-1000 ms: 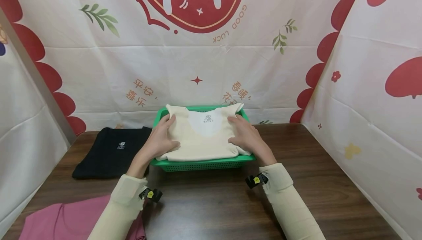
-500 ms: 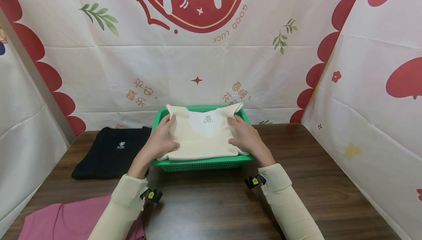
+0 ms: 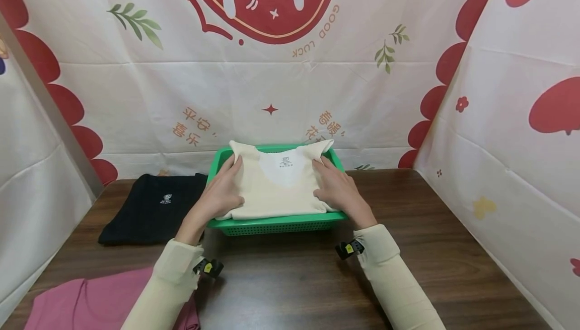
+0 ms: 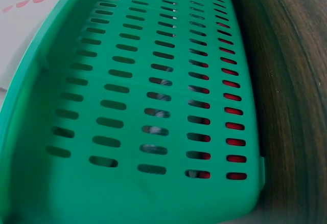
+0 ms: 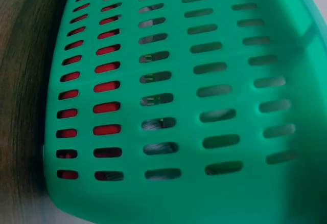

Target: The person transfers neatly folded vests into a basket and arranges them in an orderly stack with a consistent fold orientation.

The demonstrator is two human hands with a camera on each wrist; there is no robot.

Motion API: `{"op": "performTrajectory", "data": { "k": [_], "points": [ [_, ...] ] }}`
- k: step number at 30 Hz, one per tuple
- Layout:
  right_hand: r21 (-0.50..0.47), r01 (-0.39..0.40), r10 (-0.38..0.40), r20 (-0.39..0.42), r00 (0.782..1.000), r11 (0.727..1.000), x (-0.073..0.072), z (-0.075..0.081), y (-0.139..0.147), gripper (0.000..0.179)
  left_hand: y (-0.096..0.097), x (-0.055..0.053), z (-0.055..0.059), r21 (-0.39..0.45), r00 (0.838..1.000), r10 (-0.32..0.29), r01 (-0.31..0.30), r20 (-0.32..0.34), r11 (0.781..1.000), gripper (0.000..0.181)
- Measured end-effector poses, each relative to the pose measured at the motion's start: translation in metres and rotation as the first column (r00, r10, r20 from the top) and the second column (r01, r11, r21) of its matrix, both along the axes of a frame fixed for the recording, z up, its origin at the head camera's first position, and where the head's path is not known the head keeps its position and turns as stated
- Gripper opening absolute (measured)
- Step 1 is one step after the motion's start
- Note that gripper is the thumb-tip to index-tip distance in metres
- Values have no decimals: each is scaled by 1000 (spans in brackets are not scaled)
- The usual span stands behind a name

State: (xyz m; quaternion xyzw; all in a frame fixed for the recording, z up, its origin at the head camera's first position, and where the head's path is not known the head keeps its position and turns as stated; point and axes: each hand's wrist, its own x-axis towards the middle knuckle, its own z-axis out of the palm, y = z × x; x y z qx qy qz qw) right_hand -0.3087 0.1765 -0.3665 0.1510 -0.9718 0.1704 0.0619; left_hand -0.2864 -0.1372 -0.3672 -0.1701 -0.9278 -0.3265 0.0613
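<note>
The cream shirt (image 3: 275,201) lies folded in the top of the green basket (image 3: 278,228), neckline toward twelve o'clock, its upper corners standing up at eleven and one, its lower edge close to the rim at six. The left hand (image 3: 220,191) is on its side at nine, the right hand (image 3: 337,187) at three, thumb and forefinger of each spread apart against the fabric; the other fingers are partly hidden. If a fingertip caught a fold on lifting, the shirt could be pulled out of square; uneven pressure could likewise rumple it. The raised corners seem likeliest to flop over, since little appears to prop them. A red thing (image 4: 234,111) shows through the slots, so pressing hard might squash that too. Farther out, the black shirt (image 3: 151,219) at nine could be brushed by a leftward swing, and at eight the pink cloth (image 3: 97,300), partly covered by the left sleeve (image 3: 156,284), might be dragged across the table (image 3: 272,284).
</note>
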Motion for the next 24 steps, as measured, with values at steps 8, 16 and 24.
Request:
{"op": "performTrajectory", "data": {
  "k": [8, 16, 24],
  "points": [
    [31, -12, 12, 2, 1000, 999, 0, -1, 0, 84, -1, -2, -4, -51, 1000, -12, 12, 1, 999, 108],
    [70, -29, 27, 37, 999, 997, 1, 1, 0, 89, -2, -1, -6, -98, 1000, -25, 24, -14, 995, 104],
    [106, -23, 19, 43, 999, 994, 1, 0, -2, 88, -1, 0, -7, -150, 1000, -20, 18, -14, 989, 96]
  ]
}}
